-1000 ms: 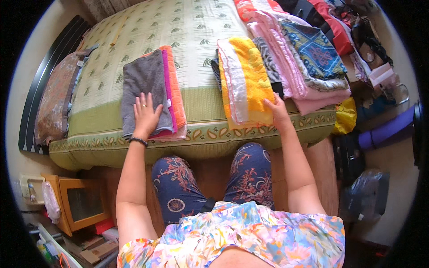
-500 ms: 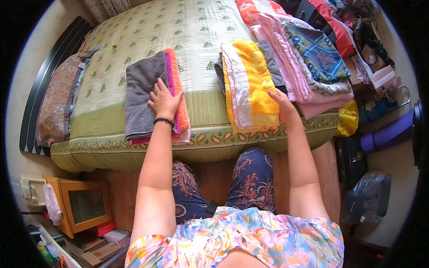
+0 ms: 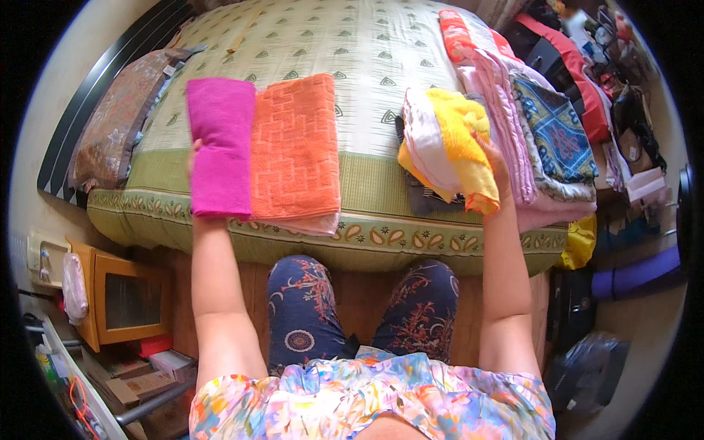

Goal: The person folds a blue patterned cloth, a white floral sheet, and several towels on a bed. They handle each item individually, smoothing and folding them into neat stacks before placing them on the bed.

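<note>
My left hand (image 3: pixel 194 158) is mostly hidden behind a folded magenta cloth (image 3: pixel 220 150). It grips the cloth's left edge, and the cloth looks tilted up. Beside the magenta cloth lies a folded orange towel (image 3: pixel 293 139) with a woven pattern, and a pale pink layer (image 3: pixel 323 224) peeks out beneath. My right hand (image 3: pixel 496 163) is closed on the right side of a yellow-and-white towel (image 3: pixel 462 132), which is bunched and partly raised. Dark folded cloth (image 3: pixel 433 199) shows under it. The grey towel is out of sight.
The bed (image 3: pixel 367 161) wears a green patterned sheet. A pillow (image 3: pixel 121 121) lies at left. Folded pink quilts (image 3: pixel 506 125) and a blue patterned cloth (image 3: pixel 554 132) are stacked at right. A wooden cabinet (image 3: pixel 132 293) stands lower left, a rolled purple mat (image 3: pixel 634 275) at right.
My left hand has gone from atop the grey towel to the magenta cloth's left edge, exposing magenta and orange. My right hand has lifted and crumpled the yellow-and-white towel, uncovering dark cloth.
</note>
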Motion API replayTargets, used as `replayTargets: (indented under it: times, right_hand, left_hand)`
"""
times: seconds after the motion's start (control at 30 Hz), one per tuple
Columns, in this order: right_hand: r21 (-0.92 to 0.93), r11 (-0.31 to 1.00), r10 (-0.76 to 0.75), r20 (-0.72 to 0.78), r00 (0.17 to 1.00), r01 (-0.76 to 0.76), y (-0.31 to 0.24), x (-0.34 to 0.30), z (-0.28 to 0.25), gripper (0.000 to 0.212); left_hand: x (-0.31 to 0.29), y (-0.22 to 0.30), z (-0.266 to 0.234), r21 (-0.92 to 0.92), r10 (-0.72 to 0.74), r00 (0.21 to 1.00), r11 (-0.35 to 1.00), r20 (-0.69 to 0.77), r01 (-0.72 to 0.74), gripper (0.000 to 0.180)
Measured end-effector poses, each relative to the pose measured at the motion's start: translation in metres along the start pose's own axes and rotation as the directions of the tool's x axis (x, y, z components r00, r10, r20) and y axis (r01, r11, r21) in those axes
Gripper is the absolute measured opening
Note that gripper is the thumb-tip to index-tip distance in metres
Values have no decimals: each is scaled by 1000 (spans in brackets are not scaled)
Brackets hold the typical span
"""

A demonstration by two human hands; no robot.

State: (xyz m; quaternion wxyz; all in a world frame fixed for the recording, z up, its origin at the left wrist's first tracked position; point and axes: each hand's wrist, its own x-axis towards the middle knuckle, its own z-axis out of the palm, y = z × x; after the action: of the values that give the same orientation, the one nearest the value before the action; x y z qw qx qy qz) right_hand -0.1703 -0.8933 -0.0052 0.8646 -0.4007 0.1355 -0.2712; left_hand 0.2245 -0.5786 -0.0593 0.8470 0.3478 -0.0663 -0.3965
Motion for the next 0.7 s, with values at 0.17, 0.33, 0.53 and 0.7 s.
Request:
replayTargets:
  times: [0.17, 0.33, 0.53, 0.7]
  right_hand:
    - [-70, 997, -7, 96, 995, 14, -12, 37, 95, 35]
    - [-8, 1000, 24, 291, 956, -23, 2, 107, 169, 38]
    - [73, 993, 43, 500, 865, -91, 13, 143, 255, 44]
    - [133, 961, 111, 616, 779, -243, 50, 123, 265, 49]
  left_hand:
    - [-96, 57, -49, -130, 147, 981, 983, 127, -131, 60]
    - [-162, 61, -80, -225, 127, 979, 970, 162, -88, 63]
    - [-209, 56, -139, -344, -15, 963, 932, 268, 110, 66]
    - [-228, 55, -160, -310, 67, 975, 951, 214, 2, 64]
